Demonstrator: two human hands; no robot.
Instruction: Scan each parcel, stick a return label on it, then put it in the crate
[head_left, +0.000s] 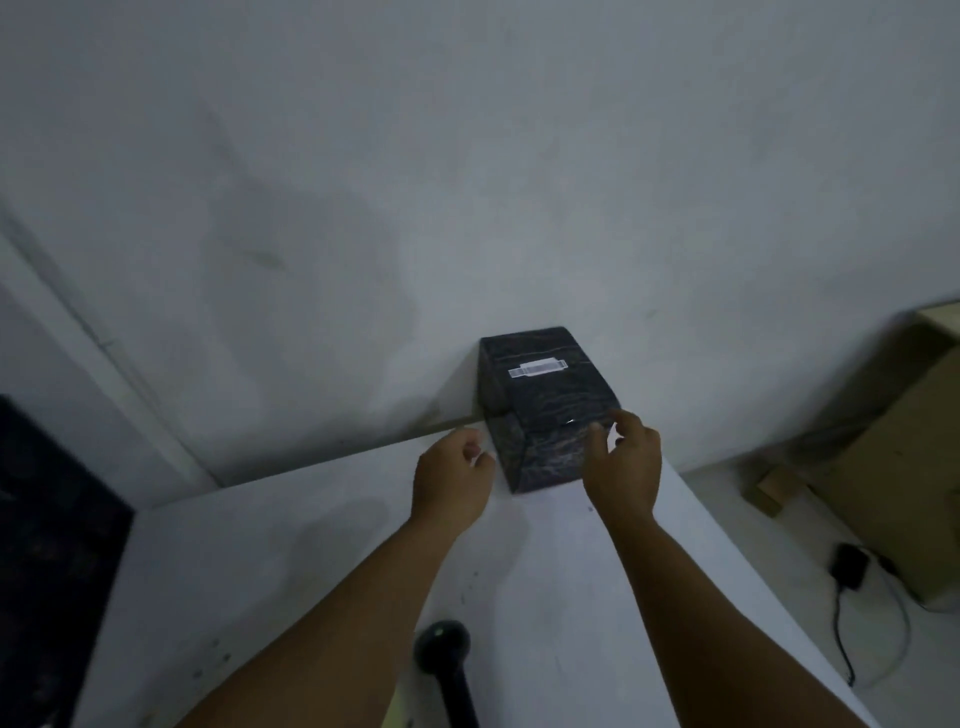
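A black parcel (545, 410) wrapped in dark plastic stands at the far edge of the white table (291, 566), against the wall. A white barcode label (537, 368) is stuck on its top. My left hand (452, 480) is just left of the parcel's near corner, fingers loosely curled, holding nothing. My right hand (626, 462) reaches to the parcel's near right edge with fingers spread, at or just short of the wrap. A black handheld scanner (449, 670) lies on the table near me, between my forearms.
A dark crate or bin (47, 561) stands at the left beside the table. Cardboard boxes (893, 467) sit on the floor at the right, with a black power adapter (850, 565) and its cable. The grey wall is right behind the parcel.
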